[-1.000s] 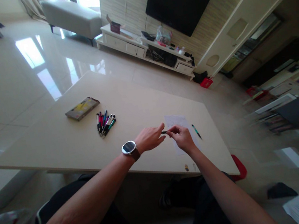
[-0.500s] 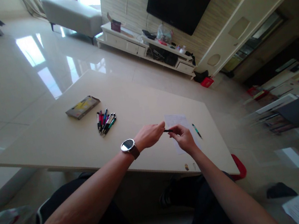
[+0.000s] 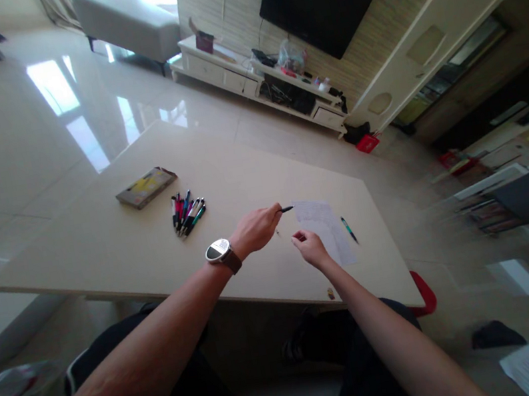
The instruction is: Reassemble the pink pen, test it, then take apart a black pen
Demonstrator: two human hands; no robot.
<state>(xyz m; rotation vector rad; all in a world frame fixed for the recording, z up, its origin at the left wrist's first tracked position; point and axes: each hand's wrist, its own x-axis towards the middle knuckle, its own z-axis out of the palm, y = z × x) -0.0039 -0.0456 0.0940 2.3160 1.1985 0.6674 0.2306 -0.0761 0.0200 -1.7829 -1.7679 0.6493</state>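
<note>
A dark pen (image 3: pixel 287 209) sticks out to the right from the closed fingers of my left hand (image 3: pixel 258 227), which is above the table and wears a watch at the wrist. To its right and lower, my right hand (image 3: pixel 309 246) is apart from the pen, over the left edge of a printed sheet of paper (image 3: pixel 327 224). Its fingers are curled together, and I cannot make out anything in them. A tiny object (image 3: pixel 277 232) shows just under my left hand. A green and black pen (image 3: pixel 349 230) lies right of the sheet.
Several pens (image 3: pixel 187 214) lie heaped on the white table (image 3: pixel 234 169), left of my hands. Behind them is a grey and yellow box (image 3: pixel 147 188). A small brownish item (image 3: pixel 330 294) sits at the near edge. A red seat (image 3: pixel 423 293) shows beyond the right corner.
My hands have come apart. The pen, earlier between both hands, is now in my left hand alone, and my right hand has drawn back toward me.
</note>
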